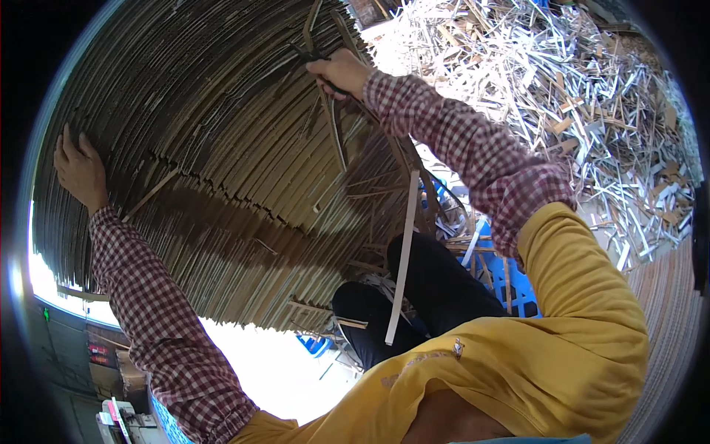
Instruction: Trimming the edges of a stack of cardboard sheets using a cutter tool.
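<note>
A floor heaped with white and tan cardboard offcuts point(562, 96) lies behind a tall stack of brown cardboard sheets point(222, 148). The left hand point(80, 172) rests open and flat on the stack's edge. The right hand point(340, 72) is closed around a dark tool at the stack's top. A loose cardboard strip point(404, 251) hangs beside a blue pallet point(518, 285).
</note>
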Available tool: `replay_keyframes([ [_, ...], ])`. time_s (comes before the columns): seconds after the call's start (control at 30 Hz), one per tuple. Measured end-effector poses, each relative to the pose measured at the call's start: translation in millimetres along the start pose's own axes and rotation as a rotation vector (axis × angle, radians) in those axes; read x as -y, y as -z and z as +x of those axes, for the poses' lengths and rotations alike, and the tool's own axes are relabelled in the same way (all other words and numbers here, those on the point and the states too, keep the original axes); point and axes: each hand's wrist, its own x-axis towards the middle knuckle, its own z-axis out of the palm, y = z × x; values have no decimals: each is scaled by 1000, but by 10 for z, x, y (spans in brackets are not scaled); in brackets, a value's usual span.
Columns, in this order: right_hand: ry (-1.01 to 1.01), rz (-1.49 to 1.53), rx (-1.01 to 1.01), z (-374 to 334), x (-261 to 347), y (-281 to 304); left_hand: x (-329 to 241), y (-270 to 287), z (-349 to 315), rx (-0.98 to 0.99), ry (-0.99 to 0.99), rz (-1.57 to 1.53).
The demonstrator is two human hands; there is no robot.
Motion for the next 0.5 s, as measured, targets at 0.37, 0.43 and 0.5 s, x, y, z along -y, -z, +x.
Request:
replay_keyframes([
  [0.37, 3, -374, -212, -1118, -1021, 484, -21, 108, -26, 44, 87, -100],
  [0.43, -342, -585, -47, -1960, -1682, 1217, -60, 10, 48, 45, 89, -89],
  [0.5, -818, -655, 20, -2453, -1787, 1668, 55, -72, 42, 15, 19, -10],
])
